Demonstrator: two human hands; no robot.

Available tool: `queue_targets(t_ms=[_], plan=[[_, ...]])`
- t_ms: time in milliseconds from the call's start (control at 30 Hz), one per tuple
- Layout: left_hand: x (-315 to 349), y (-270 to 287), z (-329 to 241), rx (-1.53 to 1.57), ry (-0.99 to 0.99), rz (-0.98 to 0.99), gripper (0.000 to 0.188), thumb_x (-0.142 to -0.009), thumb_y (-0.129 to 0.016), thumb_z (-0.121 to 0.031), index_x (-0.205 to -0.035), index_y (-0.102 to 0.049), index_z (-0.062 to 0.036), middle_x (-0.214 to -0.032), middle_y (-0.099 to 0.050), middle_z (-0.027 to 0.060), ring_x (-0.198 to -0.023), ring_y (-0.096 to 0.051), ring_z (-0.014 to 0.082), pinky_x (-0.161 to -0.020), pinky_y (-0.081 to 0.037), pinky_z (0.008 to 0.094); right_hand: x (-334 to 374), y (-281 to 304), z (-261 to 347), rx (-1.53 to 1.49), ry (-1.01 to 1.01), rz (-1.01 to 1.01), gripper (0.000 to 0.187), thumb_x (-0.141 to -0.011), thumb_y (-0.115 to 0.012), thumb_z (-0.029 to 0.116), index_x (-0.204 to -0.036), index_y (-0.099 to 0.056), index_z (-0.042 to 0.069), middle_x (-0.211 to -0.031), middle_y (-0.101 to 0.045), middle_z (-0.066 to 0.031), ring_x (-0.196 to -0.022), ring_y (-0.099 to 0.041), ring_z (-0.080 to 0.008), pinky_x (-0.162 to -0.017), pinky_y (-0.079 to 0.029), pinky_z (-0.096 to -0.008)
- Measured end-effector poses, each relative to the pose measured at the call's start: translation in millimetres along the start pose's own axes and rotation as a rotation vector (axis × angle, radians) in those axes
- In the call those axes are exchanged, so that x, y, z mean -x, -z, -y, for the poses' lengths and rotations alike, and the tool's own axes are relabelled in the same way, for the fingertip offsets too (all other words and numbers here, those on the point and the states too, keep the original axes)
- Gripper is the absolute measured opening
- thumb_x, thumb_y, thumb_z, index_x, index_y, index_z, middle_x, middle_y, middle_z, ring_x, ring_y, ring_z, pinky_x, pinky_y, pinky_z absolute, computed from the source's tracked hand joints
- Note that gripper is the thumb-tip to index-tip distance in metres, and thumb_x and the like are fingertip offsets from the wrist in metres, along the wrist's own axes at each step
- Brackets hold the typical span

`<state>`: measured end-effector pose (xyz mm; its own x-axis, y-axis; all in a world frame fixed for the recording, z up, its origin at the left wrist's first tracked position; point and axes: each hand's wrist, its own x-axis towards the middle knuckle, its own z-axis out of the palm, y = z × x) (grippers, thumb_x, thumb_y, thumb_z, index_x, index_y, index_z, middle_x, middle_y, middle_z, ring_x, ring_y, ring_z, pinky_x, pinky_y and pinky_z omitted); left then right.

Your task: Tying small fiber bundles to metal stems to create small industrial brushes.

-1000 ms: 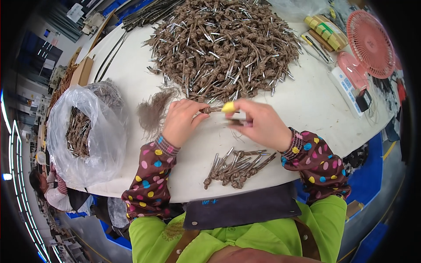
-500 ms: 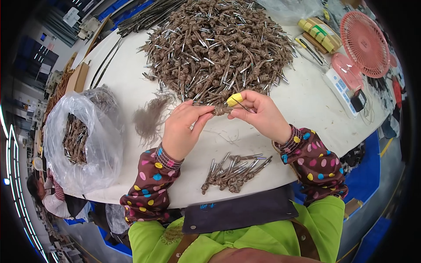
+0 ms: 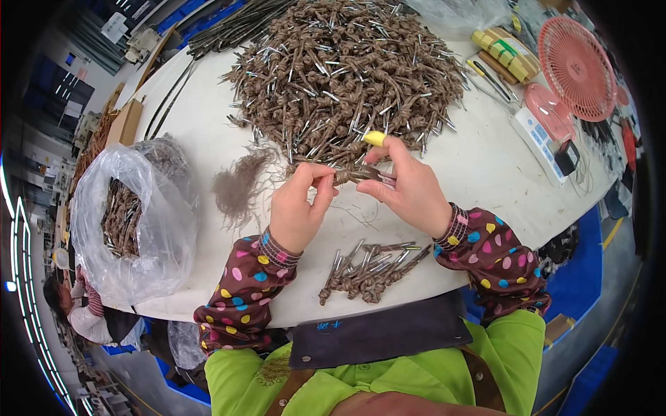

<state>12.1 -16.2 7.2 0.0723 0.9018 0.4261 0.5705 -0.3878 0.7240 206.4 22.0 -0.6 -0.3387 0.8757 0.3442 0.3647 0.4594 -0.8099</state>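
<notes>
In my left hand [image 3: 303, 201], thumb and fingers pinch a brown knotted cord [image 3: 343, 177] just in front of the big pile. My right hand [image 3: 416, 186] is at the cord's right end, its index finger raised and wrapped with yellow tape [image 3: 374, 138] at the tip. Between that thumb and the fingers lies a slim grey metal tool that looks like small thread snips [image 3: 374, 176], partly hidden by the hand. The pile of knotted brown cords [image 3: 347, 76] with silver tips rises behind both hands. Nearer me lies a small group of similar cords [image 3: 371, 274].
A tuft of loose brown fibres [image 3: 238, 184] lies left of my hands. Farther left stands a clear plastic bag [image 3: 163, 229] holding knotted cords. At right are a pink fan [image 3: 576, 66], a white scale [image 3: 538, 142], a yellow tape roll [image 3: 506, 55] and pliers-like tools [image 3: 491, 80].
My right index finger has lifted away from the thumb, and the metal tool now shows at the cord. My left hand has shifted slightly right and down, still pinching the cord.
</notes>
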Motion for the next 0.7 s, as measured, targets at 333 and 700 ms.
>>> queue_targets(t_ms=[333, 700], plan=[[-1.7, -6.2, 0.4, -0.121, -0.125, 0.051, 0.011, -0.081, -0.062, 0.002, -0.091, -0.057, -0.0012, -0.078, -0.061, 0.012, -0.072, -0.063, 0.0264, -0.065, -0.05, 0.0315, 1.3, 0.0, 1.7, 0.426, 0.363, -0.059, 0.027, -0.08, -0.068, 0.029, -0.078, -0.053, 0.007, -0.074, -0.051, -0.0041, -0.059, -0.055, -0.0226, -0.05, -0.043, -0.0326], [-2.3, -10.0, 2.8, -0.269, -0.346, 0.007, 0.014, -0.077, -0.065, 0.002, -0.087, -0.058, -0.0034, -0.075, -0.059, 0.0122, -0.069, -0.06, 0.0311, -0.079, -0.053, 0.0376, 4.4, 5.1, 10.7, 0.683, 0.518, -0.069, 0.023, -0.08, -0.068, 0.028, -0.076, -0.053, 0.01, -0.074, -0.051, -0.0012, -0.056, -0.055, -0.0192, -0.048, -0.042, -0.0297]])
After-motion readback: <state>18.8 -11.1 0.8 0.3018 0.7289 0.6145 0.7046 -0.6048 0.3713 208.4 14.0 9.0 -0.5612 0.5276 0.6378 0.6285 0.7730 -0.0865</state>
